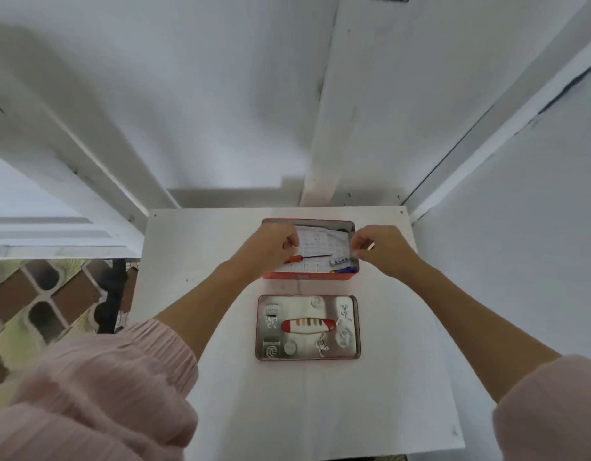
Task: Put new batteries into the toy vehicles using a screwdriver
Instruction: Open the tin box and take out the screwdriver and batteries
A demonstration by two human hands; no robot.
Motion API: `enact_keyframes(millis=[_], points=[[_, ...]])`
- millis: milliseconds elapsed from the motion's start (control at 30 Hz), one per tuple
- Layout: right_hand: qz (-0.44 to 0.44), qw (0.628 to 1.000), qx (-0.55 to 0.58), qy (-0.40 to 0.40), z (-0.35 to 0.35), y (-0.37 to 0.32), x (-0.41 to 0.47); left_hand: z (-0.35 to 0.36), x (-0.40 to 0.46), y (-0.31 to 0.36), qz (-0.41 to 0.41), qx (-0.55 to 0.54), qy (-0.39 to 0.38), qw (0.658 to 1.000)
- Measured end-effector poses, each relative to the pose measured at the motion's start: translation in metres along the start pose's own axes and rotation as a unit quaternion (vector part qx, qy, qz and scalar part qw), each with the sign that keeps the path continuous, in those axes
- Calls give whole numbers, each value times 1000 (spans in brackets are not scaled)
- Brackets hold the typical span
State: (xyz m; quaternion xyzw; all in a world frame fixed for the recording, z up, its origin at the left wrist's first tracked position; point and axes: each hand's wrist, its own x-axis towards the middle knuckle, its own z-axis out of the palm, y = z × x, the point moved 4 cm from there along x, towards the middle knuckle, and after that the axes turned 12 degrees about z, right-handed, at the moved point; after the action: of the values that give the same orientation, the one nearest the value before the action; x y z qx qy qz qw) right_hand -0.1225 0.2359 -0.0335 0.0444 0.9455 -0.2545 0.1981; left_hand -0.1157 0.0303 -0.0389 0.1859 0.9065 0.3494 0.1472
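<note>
Sleeves: pink sleeves (98, 390) filled the near corners, forearms bare beyond them.
Lid: tin lid (349, 352) lay upside down on the white table (201, 247), near of the box, a red-and-white oblong in its middle running left-right.
Box: red tin box (307, 276) stood open at the far middle of the table, lined with printed paper (315, 242).
Screwdriver: screwdriver (309, 257) lay inside the box, long axis left-right, orange handle left, dark shaft pointing right and slightly far.
Blue item: small blue object (345, 269) sat in the box's near right corner, too small to identify.
Left hand: left hand (271, 247) curled, fingertips pinched at the paper's left edge.
Right hand: right hand (384, 249) curled, fingertips pinched at the paper's right edge, over the box's right wall.
</note>
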Motion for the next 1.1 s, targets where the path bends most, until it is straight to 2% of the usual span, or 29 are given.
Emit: enact_keyframes(millis=[133,267,400,533,667,767,867,967,1100], points=[[-45,993,-104,-43,31,14,47,45,34,-19,-25,-10,-30,999],[-83,963,-246,-79,63,32,88,84,60,-28,-56,17,-68,996],[-159,900,-400,-72,82,34,97,107,75,-32,-82,39,-92,992],[-215,841,-496,-20,93,35,100,124,82,-36,-90,44,-103,990],[-229,838,-496,-1,101,36,103,131,84,-38,-85,32,-67,994],[-218,893,-385,78,82,28,106,138,89,-38,-78,36,-66,994],[-155,956,-218,123,53,32,110,151,99,-38,-77,33,-90,992],[-123,974,-49,182,26,31,112,165,112,-33,-67,57,-130,988],[-102,984,33,142,24,28,114,175,123,-27,-40,120,-156,980]])
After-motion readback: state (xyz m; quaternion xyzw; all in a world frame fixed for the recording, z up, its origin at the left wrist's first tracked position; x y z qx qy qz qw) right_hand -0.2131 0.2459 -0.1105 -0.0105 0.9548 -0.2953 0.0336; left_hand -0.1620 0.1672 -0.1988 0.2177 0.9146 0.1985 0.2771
